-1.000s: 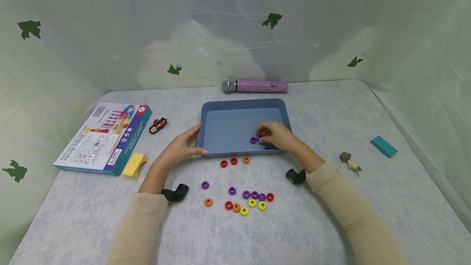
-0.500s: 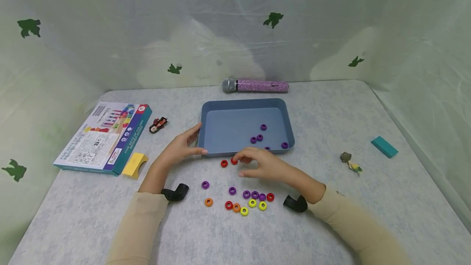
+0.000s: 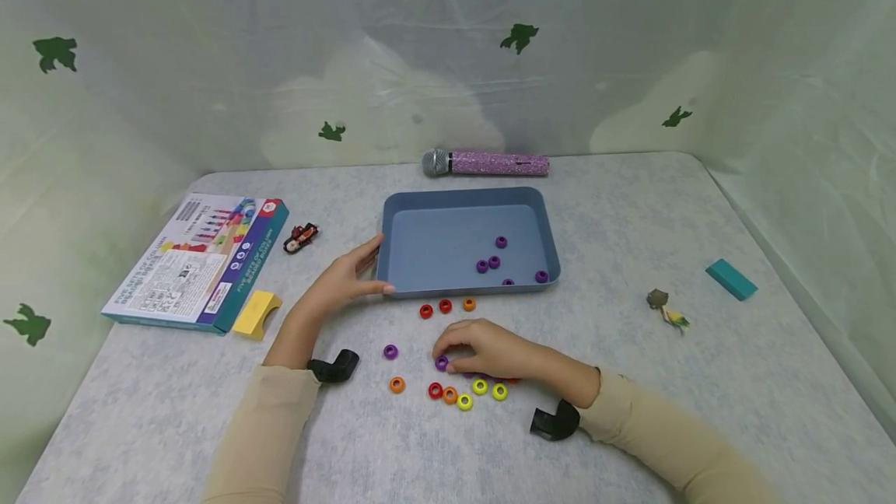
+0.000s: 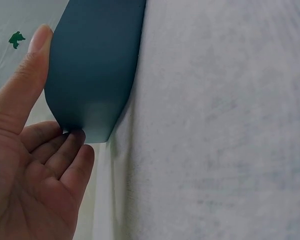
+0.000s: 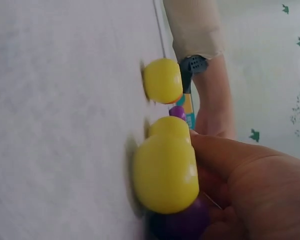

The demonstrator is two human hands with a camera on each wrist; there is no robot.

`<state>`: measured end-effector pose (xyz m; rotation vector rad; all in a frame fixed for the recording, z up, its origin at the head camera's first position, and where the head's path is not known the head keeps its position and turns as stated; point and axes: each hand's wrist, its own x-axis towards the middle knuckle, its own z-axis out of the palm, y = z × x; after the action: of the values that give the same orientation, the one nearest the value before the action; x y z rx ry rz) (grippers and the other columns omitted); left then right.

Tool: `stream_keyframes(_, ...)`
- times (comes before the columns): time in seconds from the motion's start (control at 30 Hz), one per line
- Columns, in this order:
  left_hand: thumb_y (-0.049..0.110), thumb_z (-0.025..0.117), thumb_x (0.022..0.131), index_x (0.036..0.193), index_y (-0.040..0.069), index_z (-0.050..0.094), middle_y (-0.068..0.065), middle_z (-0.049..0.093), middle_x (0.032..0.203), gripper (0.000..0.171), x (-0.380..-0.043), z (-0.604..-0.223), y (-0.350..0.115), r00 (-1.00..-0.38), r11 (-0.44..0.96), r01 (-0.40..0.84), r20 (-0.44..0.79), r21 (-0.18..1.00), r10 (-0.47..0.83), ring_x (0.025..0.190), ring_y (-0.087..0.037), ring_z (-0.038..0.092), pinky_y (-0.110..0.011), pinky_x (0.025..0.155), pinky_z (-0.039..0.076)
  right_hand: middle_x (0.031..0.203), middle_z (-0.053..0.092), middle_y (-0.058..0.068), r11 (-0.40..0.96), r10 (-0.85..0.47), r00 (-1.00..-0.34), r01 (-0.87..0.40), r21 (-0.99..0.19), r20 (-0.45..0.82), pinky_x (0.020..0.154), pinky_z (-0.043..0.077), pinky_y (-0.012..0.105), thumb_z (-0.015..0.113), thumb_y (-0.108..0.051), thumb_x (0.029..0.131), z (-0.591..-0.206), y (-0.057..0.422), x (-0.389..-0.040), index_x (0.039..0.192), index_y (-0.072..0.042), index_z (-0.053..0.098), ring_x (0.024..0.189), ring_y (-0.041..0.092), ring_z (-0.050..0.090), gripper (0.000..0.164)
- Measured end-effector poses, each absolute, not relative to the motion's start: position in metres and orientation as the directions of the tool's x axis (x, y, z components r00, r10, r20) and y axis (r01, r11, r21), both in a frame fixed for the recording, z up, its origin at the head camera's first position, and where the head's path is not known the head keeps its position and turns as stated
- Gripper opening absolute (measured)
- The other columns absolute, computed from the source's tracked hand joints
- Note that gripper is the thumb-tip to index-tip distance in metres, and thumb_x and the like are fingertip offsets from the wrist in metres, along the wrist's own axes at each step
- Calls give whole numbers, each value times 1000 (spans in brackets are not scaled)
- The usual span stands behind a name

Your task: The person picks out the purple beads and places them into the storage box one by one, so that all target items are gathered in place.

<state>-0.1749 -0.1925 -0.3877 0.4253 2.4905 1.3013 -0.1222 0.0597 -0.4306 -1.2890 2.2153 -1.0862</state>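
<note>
On the near part of the table [image 3: 378, 457], three yellow beads [image 3: 465, 402], one red bead [image 3: 435, 390] and two orange beads [image 3: 449, 395] lie loose. Just behind them, the person's right hand [image 3: 490, 348] curls its thumb and forefinger round one purple bead [image 3: 442, 363], which sits between their tips; some more beads are partly hidden beneath this hand. To the left of it, another purple bead [image 3: 390, 351] lies alone. A little farther, two red beads [image 3: 445, 306] and one orange bead [image 3: 469, 304] make a short row just before a blue-grey tray [image 3: 434, 247]. At the tray's near left corner rests the left hand [image 3: 343, 281], its fingers relaxed, the thumb touching the near edge and the other fingers the outer wall. Inside the tray I see five purple beads [image 3: 494, 262], all toward its right half. Well apart, on the left side, a yellow arched block [image 3: 253, 316] lies beside a printed box [image 3: 203, 263]; on the right side, a teal block [image 3: 731, 279]. Behind the tray lies a pink microphone [image 3: 500, 163], and behind everything hangs a pale curtain [image 3: 448, 37] with green shapes [image 3: 519, 37]
</note>
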Motion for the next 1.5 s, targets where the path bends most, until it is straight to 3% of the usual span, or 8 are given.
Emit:
stream_keyframes(0.2, 21, 67, 68, 133, 8, 13, -8, 11, 136, 86, -175, -389, -193, -913, 541, 107, -133, 834, 385, 121, -22, 18, -34, 97, 22, 88, 55, -13, 312, -839, -541, -564, -764, 57, 73, 42, 13, 59, -19, 77, -427, 58, -122, 92, -18, 61, 82, -2, 48, 15)
stream_keyframes(0.33, 21, 67, 68, 133, 8, 13, -8, 11, 136, 86, -175, -389, -193, -914, 539, 109, -129, 835, 384, 121, -22, 18, -34, 97, 22, 86, 55, -12, 323, -797, -600, -527, -786, 75, 65, 44, 14, 59, -18, 76, -415, 63, -129, 94, -15, 61, 76, 0, 49, 18)
stream_keyframes(0.57, 21, 67, 68, 133, 7, 13, -9, 12, 136, 86, -174, -387, -193, -914, 541, 115, -125, 833, 385, 121, -23, 18, -35, 97, 22, 91, 56, -4, 269, -674, -711, -489, -830, 200, 69, 46, 21, 59, -15, 76, -396, 84, -169, 98, -10, 59, 81, 8, 52, 23)
stream_keyframes(0.73, 22, 67, 68, 133, 8, 13, -8, 11, 136, 86, -174, -387, -192, -915, 546, 109, -132, 830, 383, 121, -23, 18, -35, 97, 22, 91, 56, -3, 354, -554, -807, -450, -820, 204, 69, 46, 23, 58, -16, 77, -399, 99, -200, 99, -8, 59, 80, 8, 52, 24)
stream_keyframes(0.93, 30, 67, 66, 134, 12, 13, -4, 11, 136, 89, -180, -397, -197, -912, 548, 112, -133, 829, 387, 121, -20, 18, -33, 97, 22, 91, 57, -3, 489, -459, -881, -359, -795, 116, 71, 45, 24, 57, -16, 77, -409, 104, -221, 99, -9, 59, 81, 8, 52, 23)
stream_keyframes(1.1, 40, 67, 61, 134, 17, 13, 0, 11, 136, 93, -188, -412, -203, -913, 562, 133, -120, 817, 390, 121, -17, 19, -32, 97, 23, 84, 58, -1, 574, -435, -900, -300, -762, 26, 67, 46, 25, 58, -13, 77, -414, 101, -228, 93, -10, 61, 76, 10, 53, 16)
stream_keyframes(1.33, 20, 66, 69, 133, 8, 13, -9, 11, 136, 85, -174, -385, -192, -912, 547, 113, -133, 830, 389, 121, -23, 18, -35, 97, 22, 81, 58, 2, 575, -444, -896, -256, -777, -33, 65, 45, 25, 59, -6, 75, -416, 99, -230, 91, -7, 61, 75, 12, 53, 16)
stream_keyframes(1.5, 23, 67, 68, 133, 8, 13, -8, 11, 136, 86, -176, -389, -193, -911, 544, 115, -130, 831, 391, 121, -23, 18, -35, 97, 22, 92, 57, 1, 561, -452, -892, -257, -787, -31, 73, 44, 27, 58, -13, 77, -413, 101, -226, 99, -8, 58, 84, 12, 51, 22)
